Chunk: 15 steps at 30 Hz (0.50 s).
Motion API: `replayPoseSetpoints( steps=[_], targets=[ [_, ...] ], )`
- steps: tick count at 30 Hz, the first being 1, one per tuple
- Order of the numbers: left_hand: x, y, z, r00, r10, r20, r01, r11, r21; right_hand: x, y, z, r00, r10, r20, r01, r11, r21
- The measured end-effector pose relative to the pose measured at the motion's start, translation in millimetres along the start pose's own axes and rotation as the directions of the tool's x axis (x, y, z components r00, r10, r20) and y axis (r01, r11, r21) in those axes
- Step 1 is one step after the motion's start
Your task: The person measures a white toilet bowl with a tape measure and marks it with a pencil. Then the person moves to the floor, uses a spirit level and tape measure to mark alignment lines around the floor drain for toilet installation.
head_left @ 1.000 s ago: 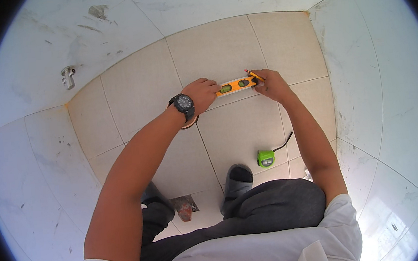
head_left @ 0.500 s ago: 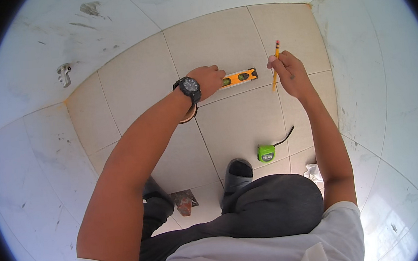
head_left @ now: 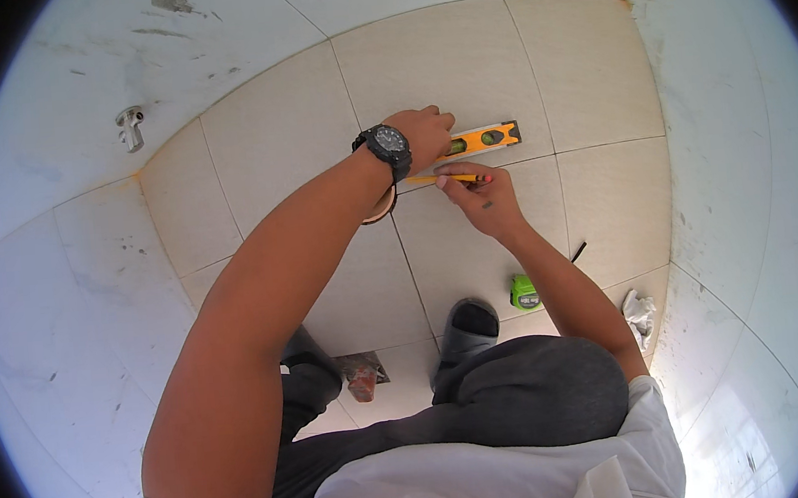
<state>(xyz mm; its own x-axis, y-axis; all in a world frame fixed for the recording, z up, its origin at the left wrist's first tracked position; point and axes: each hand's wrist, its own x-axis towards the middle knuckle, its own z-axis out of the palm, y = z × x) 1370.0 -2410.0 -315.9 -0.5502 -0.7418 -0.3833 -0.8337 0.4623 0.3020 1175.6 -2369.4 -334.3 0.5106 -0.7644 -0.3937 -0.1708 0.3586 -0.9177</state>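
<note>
My left hand (head_left: 424, 139), with a black watch on its wrist, is closed over the left part of a yellow spirit level (head_left: 508, 133) lying on the floor tiles. The level's right end and two green vials show past my fingers; its left end is hidden. In my right hand (head_left: 488, 201) is a yellow pencil (head_left: 461, 178), pinched between thumb and fingers. It lies nearly flat, with its pink eraser end to the right and its other end pointing left, below the level and close to my left wrist.
A green tape measure (head_left: 523, 293) sits on the floor, partly behind my right forearm. White crumpled material (head_left: 639, 315) lies near the right wall. A rounded brown rim (head_left: 380, 211) shows beneath my left wrist. Near my feet is a reddish object (head_left: 362, 383); a metal valve (head_left: 130, 129) projects from the left wall.
My right hand has come down and left, toward the level, turning the pencil from upright to nearly level. My left hand stays on the spirit level. The whole view has shifted slightly.
</note>
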Motion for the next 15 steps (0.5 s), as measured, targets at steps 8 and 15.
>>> replayPoseSetpoints(
  steps=[8,15],
  targets=[
    [1.3,-3.0,5.8,0.999,0.035,0.014,-0.035,0.999,0.012,-2.1,15.5,7.4,0.997,0.000,-0.071,0.000,1.000,0.005],
    [0.7,-0.3,0.1,0.999,0.024,0.046,-0.026,0.999,0.026,-15.5,-0.6,-47.2,0.913,0.038,-0.405,-0.063,0.997,-0.049]
  ],
)
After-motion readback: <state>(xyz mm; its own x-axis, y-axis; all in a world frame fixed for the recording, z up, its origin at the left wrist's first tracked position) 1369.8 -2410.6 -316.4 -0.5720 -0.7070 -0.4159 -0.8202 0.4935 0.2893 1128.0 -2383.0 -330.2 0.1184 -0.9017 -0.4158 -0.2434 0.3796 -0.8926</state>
